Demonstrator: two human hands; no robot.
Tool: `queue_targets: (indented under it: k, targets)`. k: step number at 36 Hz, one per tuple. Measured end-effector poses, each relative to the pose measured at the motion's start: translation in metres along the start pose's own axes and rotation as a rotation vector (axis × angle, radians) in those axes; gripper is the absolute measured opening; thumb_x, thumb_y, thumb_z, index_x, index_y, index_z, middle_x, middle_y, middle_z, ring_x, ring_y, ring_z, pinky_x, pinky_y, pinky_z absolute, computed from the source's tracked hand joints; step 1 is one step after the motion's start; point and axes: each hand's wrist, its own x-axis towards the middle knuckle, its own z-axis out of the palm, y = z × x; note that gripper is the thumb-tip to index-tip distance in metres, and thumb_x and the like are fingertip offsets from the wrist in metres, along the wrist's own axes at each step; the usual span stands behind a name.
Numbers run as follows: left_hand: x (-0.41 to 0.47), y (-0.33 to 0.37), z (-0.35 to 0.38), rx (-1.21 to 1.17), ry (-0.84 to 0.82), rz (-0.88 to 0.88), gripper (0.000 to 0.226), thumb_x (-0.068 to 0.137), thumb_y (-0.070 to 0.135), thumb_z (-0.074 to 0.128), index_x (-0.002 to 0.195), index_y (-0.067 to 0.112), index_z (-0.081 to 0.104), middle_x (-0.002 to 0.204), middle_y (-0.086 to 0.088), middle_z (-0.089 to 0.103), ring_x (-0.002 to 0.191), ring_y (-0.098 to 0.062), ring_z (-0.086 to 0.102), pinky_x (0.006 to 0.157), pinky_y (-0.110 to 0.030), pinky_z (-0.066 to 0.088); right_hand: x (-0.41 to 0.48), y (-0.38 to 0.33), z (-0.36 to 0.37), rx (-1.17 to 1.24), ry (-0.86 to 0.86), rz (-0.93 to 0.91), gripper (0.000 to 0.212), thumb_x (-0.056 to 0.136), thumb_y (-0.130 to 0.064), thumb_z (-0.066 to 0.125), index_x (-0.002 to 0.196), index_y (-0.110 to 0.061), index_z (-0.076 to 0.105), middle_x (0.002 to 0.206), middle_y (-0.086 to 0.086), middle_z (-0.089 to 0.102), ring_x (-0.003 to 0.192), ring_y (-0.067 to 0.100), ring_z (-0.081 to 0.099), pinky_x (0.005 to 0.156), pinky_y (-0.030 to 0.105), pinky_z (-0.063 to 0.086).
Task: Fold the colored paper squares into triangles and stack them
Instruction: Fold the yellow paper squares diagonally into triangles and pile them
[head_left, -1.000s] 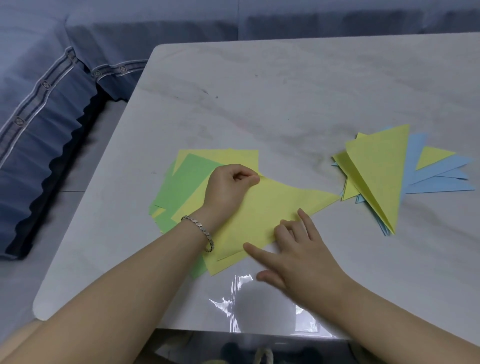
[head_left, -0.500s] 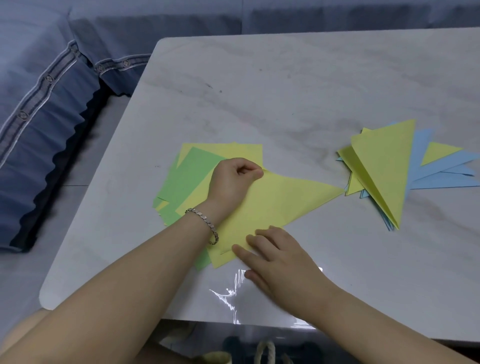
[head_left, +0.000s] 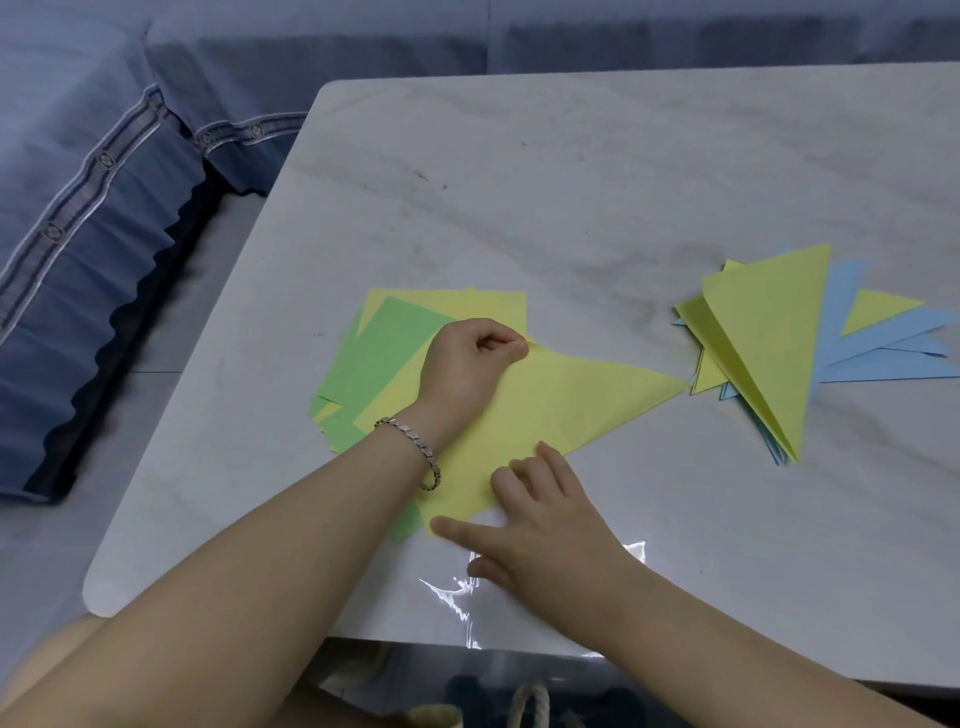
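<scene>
now the right hand (head_left: 540, 540) has slid left along the near edge of the yellow sheet (head_left: 571, 405), its forefinger stretched flat to the near left corner and the other fingers pressing on the paper, holding nothing. the left hand (head_left: 467, 364) has stayed at the sheet's far corner, curled, thumb and forefinger looking to pinch it in place. i judge the crease is nearly run to its end, so this triangle is close to done and would go next to the stack (head_left: 763, 332) at the right, which its tip almost touches. it lies over the pile (head_left: 384, 353) of green and yellow squares on the table (head_left: 519, 182). the left wrist hides part of the sheet, the counts in the pile and the stack cannot be read, and glare blurs the table's near edge.
</scene>
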Motion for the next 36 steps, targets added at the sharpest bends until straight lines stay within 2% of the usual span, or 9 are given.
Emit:
queue_targets:
  k: [3, 5, 9, 16, 20, 25, 28, 33, 36]
  targets:
    - [-0.001, 0.001, 0.000, 0.013, -0.006, 0.004, 0.017, 0.077, 0.016, 0.072, 0.065, 0.026, 0.066, 0.057, 0.014, 0.057, 0.050, 0.004, 0.046, 0.062, -0.021, 0.043, -0.005, 0.004, 0.000, 0.050, 0.033, -0.018, 0.036, 0.070, -0.040, 0.074, 0.105, -0.035, 0.068, 0.088, 0.006, 0.064, 0.080, 0.028, 0.061, 0.087, 0.041, 0.050]
    - [-0.002, 0.002, 0.000, 0.022, -0.004, 0.005, 0.018, 0.077, 0.016, 0.072, 0.065, 0.028, 0.066, 0.058, 0.013, 0.057, 0.053, 0.002, 0.047, 0.064, -0.025, 0.044, -0.010, 0.010, -0.002, 0.127, 0.052, 0.016, 0.030, 0.082, -0.030, 0.061, 0.110, -0.022, 0.067, 0.096, 0.007, 0.065, 0.085, 0.027, 0.062, 0.086, 0.036, 0.049]
    - [-0.003, 0.004, 0.001, 0.026, 0.020, 0.006, 0.019, 0.077, 0.016, 0.072, 0.064, 0.029, 0.065, 0.062, 0.011, 0.060, 0.060, -0.005, 0.051, 0.068, -0.029, 0.047, -0.014, 0.018, -0.006, 0.125, 0.026, 0.095, 0.044, 0.088, -0.034, 0.039, 0.111, -0.007, 0.066, 0.102, 0.004, 0.065, 0.087, 0.022, 0.063, 0.091, 0.038, 0.049]
    - [-0.010, 0.005, 0.008, 0.162, 0.102, 0.039, 0.009, 0.082, 0.021, 0.065, 0.074, 0.025, 0.066, 0.068, 0.012, 0.061, 0.067, -0.008, 0.054, 0.067, -0.028, 0.046, -0.016, 0.018, -0.006, 0.142, -0.005, 0.148, 0.043, 0.087, -0.038, 0.042, 0.108, -0.011, 0.069, 0.102, 0.007, 0.065, 0.087, 0.024, 0.063, 0.080, 0.027, 0.051]
    - [-0.018, 0.005, 0.020, 0.366, 0.187, 0.144, 0.011, 0.090, 0.019, 0.053, 0.086, 0.015, 0.063, 0.083, 0.005, 0.061, 0.078, -0.014, 0.052, 0.061, -0.028, 0.038, -0.019, 0.020, -0.001, 0.113, 0.033, 0.136, 0.036, 0.080, -0.036, 0.067, 0.106, -0.011, 0.070, 0.100, 0.008, 0.066, 0.084, 0.026, 0.063, 0.078, 0.028, 0.051]
    - [-0.021, -0.001, 0.025, 0.551, 0.212, 0.308, 0.014, 0.094, 0.013, 0.046, 0.092, 0.006, 0.058, 0.091, -0.007, 0.060, 0.089, -0.025, 0.048, 0.071, -0.033, 0.036, -0.018, 0.024, -0.007, 0.090, -0.022, 0.098, 0.045, 0.087, -0.038, 0.039, 0.108, -0.011, 0.068, 0.101, 0.003, 0.065, 0.085, 0.022, 0.062, 0.084, 0.027, 0.048]
    - [-0.020, -0.003, 0.025, 0.622, 0.212, 0.349, 0.015, 0.094, 0.012, 0.046, 0.092, 0.004, 0.058, 0.089, -0.009, 0.059, 0.086, -0.027, 0.047, 0.071, -0.033, 0.033, -0.017, 0.026, -0.009, 0.057, -0.027, 0.116, 0.048, 0.086, -0.039, 0.037, 0.105, -0.010, 0.069, 0.099, 0.000, 0.066, 0.089, 0.018, 0.064, 0.092, 0.037, 0.047]
    - [-0.021, -0.004, 0.026, 0.695, 0.214, 0.373, 0.015, 0.094, 0.012, 0.045, 0.091, 0.004, 0.058, 0.088, -0.011, 0.059, 0.084, -0.029, 0.048, 0.070, -0.035, 0.033, -0.022, 0.035, -0.014, 0.017, -0.050, 0.205, 0.049, 0.086, -0.040, 0.037, 0.106, -0.009, 0.069, 0.102, 0.001, 0.068, 0.095, 0.017, 0.065, 0.093, 0.045, 0.046]
    - [-0.021, -0.003, 0.026, 0.688, 0.218, 0.377, 0.014, 0.094, 0.011, 0.046, 0.090, 0.003, 0.058, 0.087, -0.012, 0.059, 0.083, -0.029, 0.048, 0.070, -0.035, 0.033, -0.025, 0.045, -0.018, -0.009, -0.058, 0.275, 0.050, 0.086, -0.040, 0.037, 0.108, -0.007, 0.068, 0.104, 0.002, 0.068, 0.099, 0.019, 0.064, 0.100, 0.042, 0.041]
